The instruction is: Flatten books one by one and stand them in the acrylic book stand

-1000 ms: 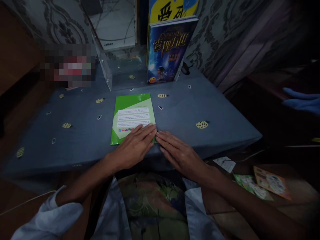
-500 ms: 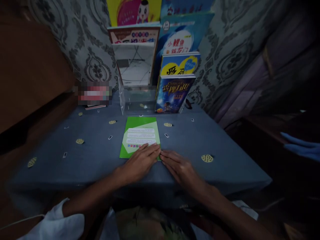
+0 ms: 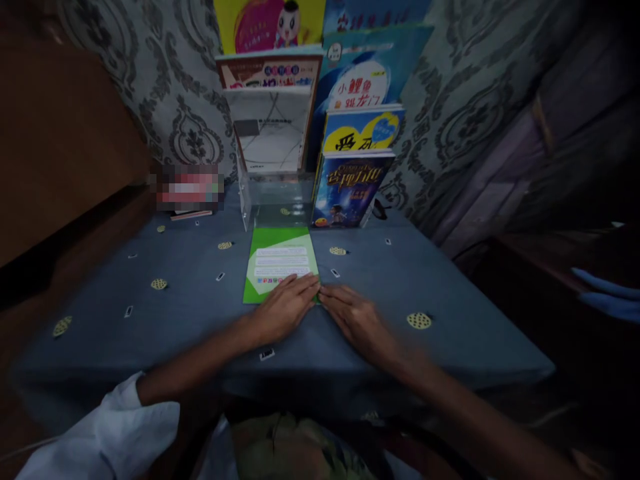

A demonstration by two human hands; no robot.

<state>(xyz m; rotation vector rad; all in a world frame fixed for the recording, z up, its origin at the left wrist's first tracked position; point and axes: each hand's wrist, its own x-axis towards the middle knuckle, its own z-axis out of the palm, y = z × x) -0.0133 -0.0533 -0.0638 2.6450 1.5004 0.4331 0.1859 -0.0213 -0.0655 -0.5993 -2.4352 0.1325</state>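
Note:
A thin green book (image 3: 254, 267), with pale text panels and print upside down to me, lies flat before the display rack. My left hand (image 3: 286, 308) rests on its near right part, palm down, fingers stretched out. At the book's near right corner, my right hand (image 3: 357, 319) touches with straight fingertips, close to the left ones; the fingers do not wrap round anything I can see. The left hand covers part of the near edge.
A clear rack (image 3: 280, 193) holds several upright books, including a dark blue book (image 3: 350, 190) at front right. A blurred-out reddish item (image 3: 187, 187) lies at the far left. Grey-blue patterned cloth (image 3: 190, 320) covers the table. Blue fingertips (image 3: 607, 293) show at the right edge.
The green book has slid a little away from me, nearer the rack, with both hands moving along at its near edge.

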